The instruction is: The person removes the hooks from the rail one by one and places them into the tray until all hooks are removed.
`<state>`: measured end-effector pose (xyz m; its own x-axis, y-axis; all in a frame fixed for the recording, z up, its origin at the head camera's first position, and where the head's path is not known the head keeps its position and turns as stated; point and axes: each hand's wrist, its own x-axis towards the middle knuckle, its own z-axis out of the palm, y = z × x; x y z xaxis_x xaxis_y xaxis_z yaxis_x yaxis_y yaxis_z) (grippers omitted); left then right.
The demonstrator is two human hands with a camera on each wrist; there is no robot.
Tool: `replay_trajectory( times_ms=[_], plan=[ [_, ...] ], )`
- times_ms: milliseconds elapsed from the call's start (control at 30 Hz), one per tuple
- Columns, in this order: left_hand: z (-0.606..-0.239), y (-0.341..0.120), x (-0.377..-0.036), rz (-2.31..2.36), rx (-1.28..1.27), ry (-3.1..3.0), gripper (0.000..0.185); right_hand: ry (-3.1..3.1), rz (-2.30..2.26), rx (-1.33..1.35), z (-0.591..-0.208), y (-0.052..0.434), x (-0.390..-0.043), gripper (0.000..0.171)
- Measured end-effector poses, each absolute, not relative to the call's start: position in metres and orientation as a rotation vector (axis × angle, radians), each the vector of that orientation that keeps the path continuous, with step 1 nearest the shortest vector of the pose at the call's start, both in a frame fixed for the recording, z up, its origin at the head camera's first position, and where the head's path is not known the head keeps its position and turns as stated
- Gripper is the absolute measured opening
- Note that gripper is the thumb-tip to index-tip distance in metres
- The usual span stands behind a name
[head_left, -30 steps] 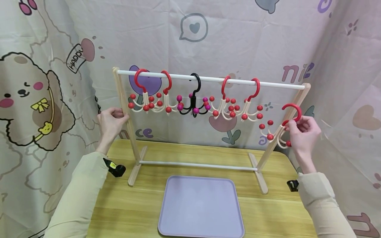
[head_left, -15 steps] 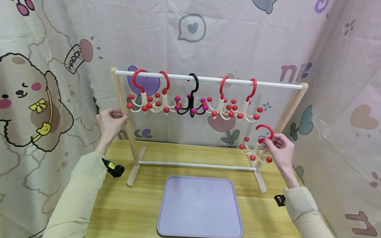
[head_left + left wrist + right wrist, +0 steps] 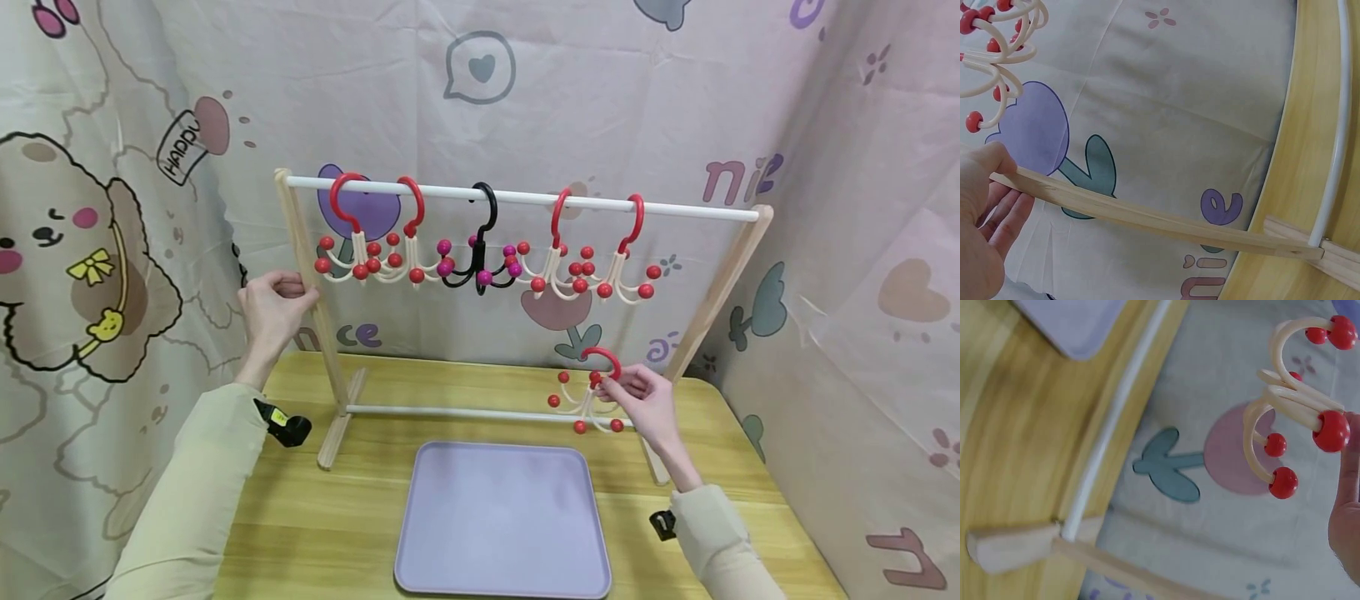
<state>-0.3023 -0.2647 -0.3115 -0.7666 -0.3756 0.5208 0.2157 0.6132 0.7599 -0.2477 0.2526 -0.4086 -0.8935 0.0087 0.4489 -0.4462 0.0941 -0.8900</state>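
Note:
My left hand (image 3: 276,310) holds the left wooden post (image 3: 326,342) of a hanging rack between thumb and fingers; the left wrist view shows its thumb on the post. My right hand (image 3: 647,404) pinches a multi-prong hook hanger (image 3: 1300,403) just under its red hook. This hanger has cream curved prongs tipped with red balls. It is in front of the rack's lower white bar (image 3: 465,412), tilted, beyond the tray's back right corner. From the white top rod (image 3: 525,198) hang several similar red-hooked hangers (image 3: 555,258) and one black hanger (image 3: 479,258) with magenta balls.
A lilac tray (image 3: 502,517) lies on the wooden table (image 3: 300,533) in front of the rack. The rack's right post (image 3: 720,292) slants up behind my right hand. A printed curtain (image 3: 615,92) surrounds the back and sides.
My right hand has carried the hanger left and down, from beside the right post to near the lower bar. The left hand stays on its post.

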Motion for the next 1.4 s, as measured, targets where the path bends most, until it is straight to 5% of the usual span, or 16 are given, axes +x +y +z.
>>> replay_trajectory(
  times_ms=[1400],
  plan=[
    [-0.309,-0.265,-0.302,-1.125,0.096,-2.171,0.024,-2.322,1.965,0.714,-0.473,0.136,-0.242,0.016]
  ],
)
